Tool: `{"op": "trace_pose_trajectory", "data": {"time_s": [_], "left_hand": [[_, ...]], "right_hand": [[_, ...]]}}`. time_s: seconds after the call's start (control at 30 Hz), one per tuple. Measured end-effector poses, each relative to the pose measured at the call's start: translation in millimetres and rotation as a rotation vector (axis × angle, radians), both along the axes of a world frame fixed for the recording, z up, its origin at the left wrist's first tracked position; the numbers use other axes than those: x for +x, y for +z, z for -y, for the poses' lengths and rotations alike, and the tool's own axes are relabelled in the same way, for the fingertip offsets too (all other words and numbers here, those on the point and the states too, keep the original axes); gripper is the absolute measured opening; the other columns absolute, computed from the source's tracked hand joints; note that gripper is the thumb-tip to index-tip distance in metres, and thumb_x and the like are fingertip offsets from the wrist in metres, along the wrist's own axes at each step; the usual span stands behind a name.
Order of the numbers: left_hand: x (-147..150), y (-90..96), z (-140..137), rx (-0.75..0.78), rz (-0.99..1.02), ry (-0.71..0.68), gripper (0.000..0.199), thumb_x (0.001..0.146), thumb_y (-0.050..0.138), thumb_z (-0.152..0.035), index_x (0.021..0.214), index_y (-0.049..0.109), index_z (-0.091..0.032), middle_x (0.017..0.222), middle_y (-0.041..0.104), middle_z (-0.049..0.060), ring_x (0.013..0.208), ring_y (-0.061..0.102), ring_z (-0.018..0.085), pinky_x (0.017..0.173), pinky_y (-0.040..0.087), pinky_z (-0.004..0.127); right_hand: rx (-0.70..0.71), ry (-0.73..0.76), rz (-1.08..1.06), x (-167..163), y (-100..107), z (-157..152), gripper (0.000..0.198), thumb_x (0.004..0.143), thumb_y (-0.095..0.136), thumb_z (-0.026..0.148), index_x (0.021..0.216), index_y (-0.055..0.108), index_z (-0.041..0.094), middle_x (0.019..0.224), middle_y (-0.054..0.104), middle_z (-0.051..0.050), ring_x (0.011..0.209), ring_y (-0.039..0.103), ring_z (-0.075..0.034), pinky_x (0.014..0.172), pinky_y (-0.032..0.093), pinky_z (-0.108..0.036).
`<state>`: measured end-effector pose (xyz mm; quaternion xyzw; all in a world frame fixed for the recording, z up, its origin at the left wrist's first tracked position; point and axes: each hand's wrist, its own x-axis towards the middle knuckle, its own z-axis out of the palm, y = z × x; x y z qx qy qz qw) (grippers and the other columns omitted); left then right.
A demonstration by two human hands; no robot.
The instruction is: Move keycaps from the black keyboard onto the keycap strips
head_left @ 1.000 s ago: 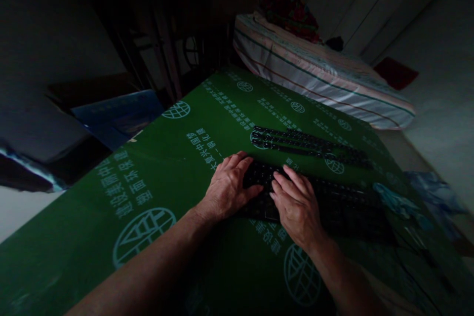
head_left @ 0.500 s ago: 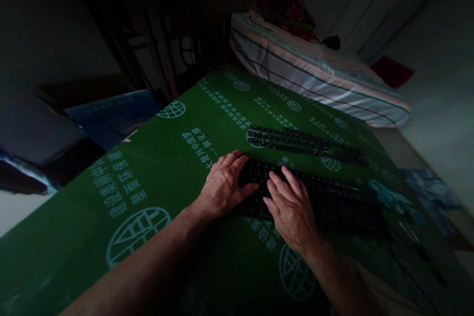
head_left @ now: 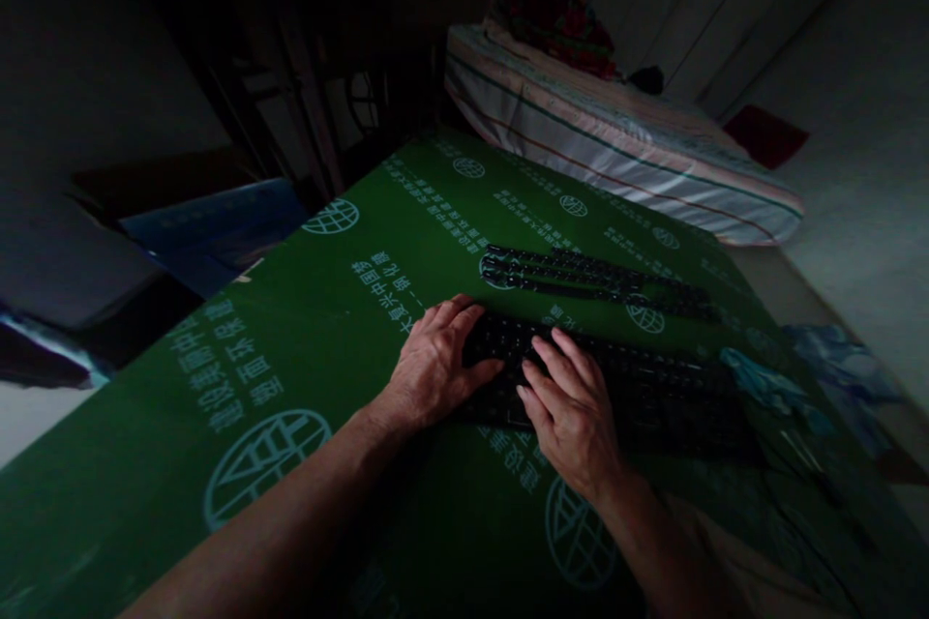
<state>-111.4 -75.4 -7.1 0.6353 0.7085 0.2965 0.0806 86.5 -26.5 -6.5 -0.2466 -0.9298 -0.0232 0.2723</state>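
Observation:
A black keyboard (head_left: 678, 406) lies lengthwise on the green printed board, its detail lost in dim light. My left hand (head_left: 435, 363) wraps its left end, fingers over the far edge and thumb on the near part. Over the left half of the keyboard, my right hand (head_left: 570, 401) rests palm down with its fingers apart and their tips on the key area. Anything small under those fingertips is hidden. Just beyond the keyboard lie several strips of black keys (head_left: 573, 273) in long rows.
The green board (head_left: 348, 309) covers the table. At its right are a crumpled teal cloth (head_left: 773, 387), a thin light-coloured tool (head_left: 802, 453) and a dark cable (head_left: 802, 527). A bed with a striped sheet (head_left: 616, 140) stands behind. A blue box (head_left: 218, 227) sits to the left.
The view has shifted very slightly. My right hand's fingers have moved a little over the keys, while my left hand keeps its hold on the keyboard's end.

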Motion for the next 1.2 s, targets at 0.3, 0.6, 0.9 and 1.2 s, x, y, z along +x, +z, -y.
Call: {"op": "trace_pose_trajectory", "data": {"time_s": [0.3,0.6,0.9,1.2], "left_hand": [[0,2.4,0,0.012,-0.014,-0.005,0.060,0.076,0.060,-0.047,0.125,0.048,-0.014,0.133,0.047,0.014,0.123,0.043,0.030,0.103,0.037,0.047],[-3,-7.2,0,0.035,-0.152,0.026,0.063,0.078,0.056,-0.052,0.126,0.049,-0.013,0.136,0.045,0.018,0.124,0.044,0.033,0.100,0.041,0.050],[-3,-8.4,-2,0.126,-0.247,0.005,0.059,0.079,0.057,-0.050,0.124,0.050,-0.012,0.136,0.046,0.018,0.129,0.039,0.034,0.100,0.042,0.052],[-5,-10.4,-1,0.144,-0.260,-0.016,0.057,0.081,0.056,-0.048,0.125,0.049,-0.013,0.132,0.051,0.016,0.126,0.043,0.032,0.098,0.045,0.049]], "right_hand": [[-0.079,-0.046,-0.163,3,0,-4,0.025,0.087,0.050,0.017,0.109,0.061,0.014,0.119,0.060,-0.014,0.122,0.047,-0.025,0.098,0.045,-0.048],[-0.045,-0.063,-0.074,-6,-1,1,0.024,0.086,0.054,0.022,0.107,0.063,0.018,0.129,0.052,-0.014,0.130,0.038,-0.029,0.097,0.045,-0.052],[-0.088,-0.143,-0.221,-1,11,-17,0.021,0.087,0.052,0.021,0.103,0.065,0.018,0.119,0.060,-0.011,0.120,0.048,-0.025,0.097,0.047,-0.046],[-0.093,-0.204,-0.055,-17,28,-133,0.026,0.086,0.052,0.031,0.102,0.070,0.020,0.116,0.062,-0.011,0.119,0.047,-0.026,0.098,0.044,-0.046]]}}
